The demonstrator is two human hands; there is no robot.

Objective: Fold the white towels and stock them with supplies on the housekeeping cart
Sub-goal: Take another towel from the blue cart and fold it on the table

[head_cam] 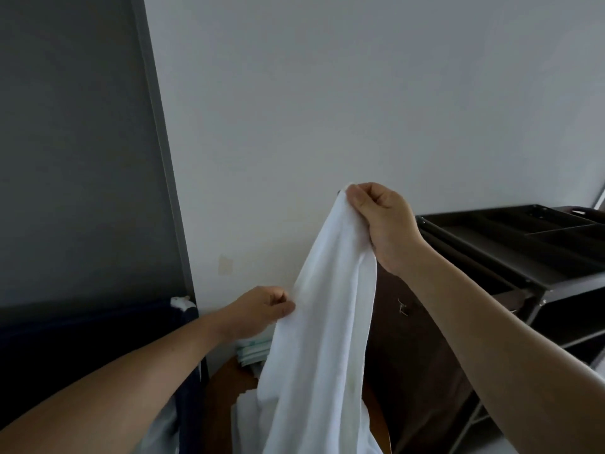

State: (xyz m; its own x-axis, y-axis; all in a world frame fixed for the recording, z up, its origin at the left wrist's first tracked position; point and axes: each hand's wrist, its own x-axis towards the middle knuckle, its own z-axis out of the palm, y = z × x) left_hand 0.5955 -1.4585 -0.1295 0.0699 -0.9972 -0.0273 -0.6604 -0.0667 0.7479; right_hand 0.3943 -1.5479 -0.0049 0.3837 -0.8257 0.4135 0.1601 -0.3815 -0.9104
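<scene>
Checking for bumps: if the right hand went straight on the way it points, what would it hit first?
Likely the pale wall: beyond the right hand and the towel corner it pinches, nothing else shows; depth unclear.

dim, flat daylight | soft shadows | slight overall blur | wide-angle bending at edges

Dark cart (484, 239); divided tray (563, 226) on top
</scene>
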